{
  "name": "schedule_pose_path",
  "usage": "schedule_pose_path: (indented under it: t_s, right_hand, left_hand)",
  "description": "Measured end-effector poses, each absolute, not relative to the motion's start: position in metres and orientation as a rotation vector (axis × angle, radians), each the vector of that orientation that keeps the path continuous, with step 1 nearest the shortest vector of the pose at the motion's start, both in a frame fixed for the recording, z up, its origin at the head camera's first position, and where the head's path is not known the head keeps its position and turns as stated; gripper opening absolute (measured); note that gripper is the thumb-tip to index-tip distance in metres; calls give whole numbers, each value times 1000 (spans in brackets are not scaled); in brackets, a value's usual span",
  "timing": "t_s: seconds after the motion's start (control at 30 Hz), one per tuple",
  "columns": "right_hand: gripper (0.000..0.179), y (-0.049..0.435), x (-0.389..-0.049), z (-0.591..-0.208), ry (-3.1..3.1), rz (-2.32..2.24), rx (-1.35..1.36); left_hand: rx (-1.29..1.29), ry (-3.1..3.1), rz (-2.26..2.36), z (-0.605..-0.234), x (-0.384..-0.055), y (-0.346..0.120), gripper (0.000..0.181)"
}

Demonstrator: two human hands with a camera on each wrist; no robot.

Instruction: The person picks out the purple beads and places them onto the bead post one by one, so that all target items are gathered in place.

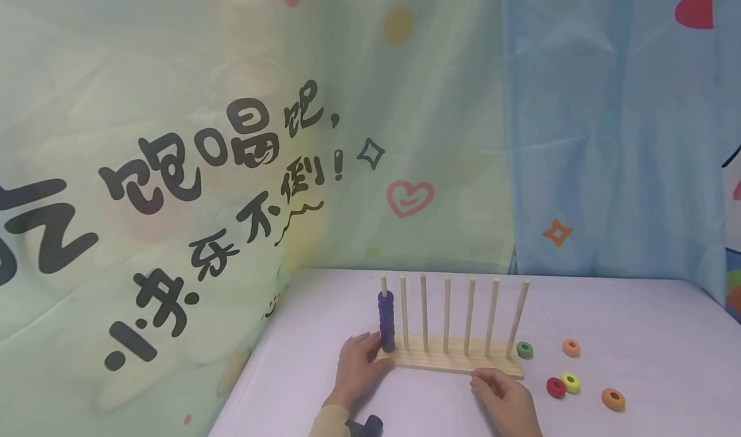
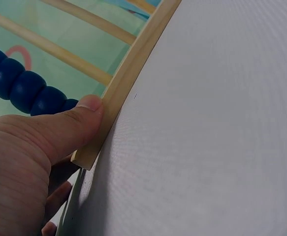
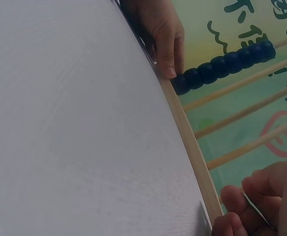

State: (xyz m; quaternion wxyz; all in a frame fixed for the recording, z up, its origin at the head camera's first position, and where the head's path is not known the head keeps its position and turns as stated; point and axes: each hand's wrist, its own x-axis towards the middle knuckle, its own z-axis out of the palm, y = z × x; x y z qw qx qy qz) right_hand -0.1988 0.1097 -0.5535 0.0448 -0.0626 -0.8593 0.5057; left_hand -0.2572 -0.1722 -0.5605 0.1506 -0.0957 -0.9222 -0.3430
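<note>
A wooden peg rack (image 1: pixel 435 358) stands on the table with a row of upright pegs. Blue beads (image 1: pixel 386 321) fill most of its leftmost peg; the other pegs are bare. My left hand (image 1: pixel 360 367) grips the rack's left end. In the left wrist view its thumb (image 2: pixel 90 110) presses on the base's front, below the beads, while the other fingers go behind the end. Right of centre, my right hand (image 1: pixel 505 399) rests at the base's front edge. Its fingers (image 3: pixel 234 199) are loosely curled beside the base in the right wrist view, with nothing seen between them.
Loose rings lie right of the rack: green (image 1: pixel 525 349), light orange (image 1: pixel 571 347), yellow (image 1: pixel 570 382), red (image 1: pixel 556 387) and orange (image 1: pixel 613 399). The red and yellow ones sit side by side. Printed curtains (image 1: pixel 440 134) hang behind and left of the white table (image 1: pixel 654 321).
</note>
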Motion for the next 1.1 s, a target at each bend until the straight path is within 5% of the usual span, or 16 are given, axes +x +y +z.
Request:
schedule_pose_path:
  t_s: [0.7,1.1]
  right_hand:
    - [28,113,-199,-551,-2634,1589,-260]
    - [26,154,-198,-530,-2665,1379,-201]
  left_hand:
    - [-274,-2655,-1054,-563,-260,-170,55]
    - [-401,-2742,-1020,-549,-249,-181,60]
